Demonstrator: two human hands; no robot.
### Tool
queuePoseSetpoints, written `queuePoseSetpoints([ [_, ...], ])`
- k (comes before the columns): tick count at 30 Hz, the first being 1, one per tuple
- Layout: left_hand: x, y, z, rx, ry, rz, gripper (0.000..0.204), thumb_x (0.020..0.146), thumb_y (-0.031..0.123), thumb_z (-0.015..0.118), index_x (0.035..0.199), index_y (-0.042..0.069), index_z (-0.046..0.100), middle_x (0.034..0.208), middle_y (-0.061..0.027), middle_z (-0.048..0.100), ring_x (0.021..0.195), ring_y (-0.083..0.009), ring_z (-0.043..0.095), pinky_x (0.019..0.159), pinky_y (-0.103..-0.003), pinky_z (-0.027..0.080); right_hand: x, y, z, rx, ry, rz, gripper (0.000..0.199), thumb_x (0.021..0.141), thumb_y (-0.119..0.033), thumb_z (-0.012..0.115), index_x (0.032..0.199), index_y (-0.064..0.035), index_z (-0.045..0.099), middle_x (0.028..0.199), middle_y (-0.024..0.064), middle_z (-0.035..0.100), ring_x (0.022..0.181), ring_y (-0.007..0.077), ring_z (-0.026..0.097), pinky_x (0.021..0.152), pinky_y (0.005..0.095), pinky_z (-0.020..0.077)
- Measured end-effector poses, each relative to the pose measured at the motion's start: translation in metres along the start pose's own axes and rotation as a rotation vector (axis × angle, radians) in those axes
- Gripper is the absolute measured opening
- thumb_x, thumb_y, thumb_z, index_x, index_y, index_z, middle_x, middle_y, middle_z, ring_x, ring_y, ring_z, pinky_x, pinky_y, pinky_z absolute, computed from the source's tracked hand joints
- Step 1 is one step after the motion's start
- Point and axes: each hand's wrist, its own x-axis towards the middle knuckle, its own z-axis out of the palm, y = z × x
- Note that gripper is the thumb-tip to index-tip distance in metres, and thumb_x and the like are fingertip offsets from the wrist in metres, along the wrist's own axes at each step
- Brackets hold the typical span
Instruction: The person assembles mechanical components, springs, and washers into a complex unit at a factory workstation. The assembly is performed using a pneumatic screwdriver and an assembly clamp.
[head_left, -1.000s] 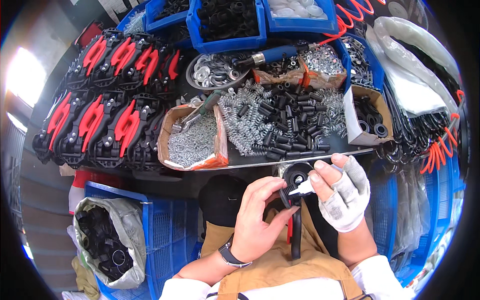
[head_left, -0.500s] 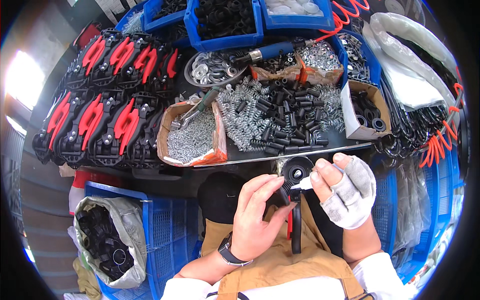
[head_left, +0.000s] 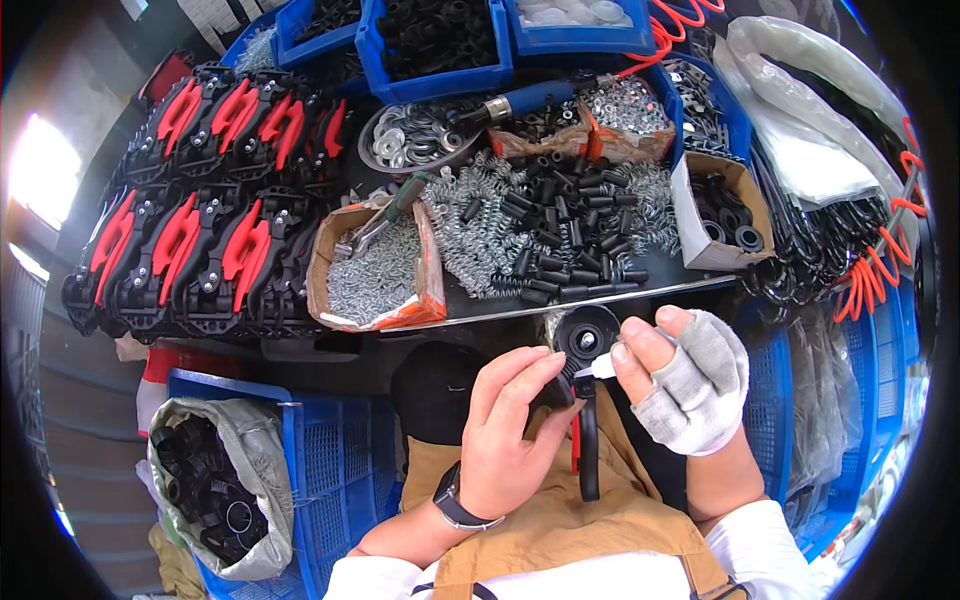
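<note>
Head view: the left hand (head_left: 505, 430), bare and with a watch on its wrist, has fingers and thumb curled round the side of a black wheeled assembly (head_left: 586, 335), which sits just off the bench's near edge, above the lap, its handle pointing down. The right hand (head_left: 690, 395), in a pale fingerless glove, pinches a white nozzled tube (head_left: 603, 366) with its tip up against the assembly (whether anything is coming out is too small to tell).

From here, too firm a squeeze could flood the joint, I judge, and a slip of the left grip would let the wheel roll and drag the nozzle off its spot. The hold looks light, so the piece could also drop.

On the dark workbench (head_left: 662, 270) lie heaps of springs (head_left: 475, 225) and black sleeves (head_left: 570, 225), beside a carton (head_left: 425, 265) of small metal pieces. Red-and-black units (head_left: 180, 250) stand in rows at left; blue bins (head_left: 440, 82) line the back. Below, an open sack (head_left: 265, 470) of black parts leans by a blue crate (head_left: 340, 450), and bright light enters at far left.
</note>
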Motion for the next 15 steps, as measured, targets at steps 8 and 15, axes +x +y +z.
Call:
queuePoseSetpoints([
  [8, -0.007, -0.008, 0.001, -0.450, -0.109, -0.390, 0.052, 0.077, -0.003, 0.077, 0.124, -0.001, 0.055, 0.117, -0.0113, 0.059, 0.103, -0.0191, 0.061, 0.088, -0.030, 0.052, 0.001, -0.001, -0.004, 0.008, 0.005, -0.007, 0.021, 0.070, -0.009, 0.073, 0.090, -0.0121, 0.068, 0.105, 0.0038, 0.067, 0.099, 0.0246, 0.061, 0.068, 0.0341, 0.0558],
  [15, -0.005, -0.014, 0.000, -1.018, -0.136, -0.771, 0.038, 0.096, 0.026, 0.064, 0.118, -0.003, 0.054, 0.095, -0.0084, 0.065, 0.084, -0.0133, 0.064, 0.071, -0.027, 0.052, 0.002, -0.006, -0.004, 0.078, -0.011, -0.016, 0.019, 0.072, -0.009, 0.070, 0.090, -0.0130, 0.068, 0.103, 0.0039, 0.068, 0.096, 0.0238, 0.062, 0.069, 0.0346, 0.0562],
])
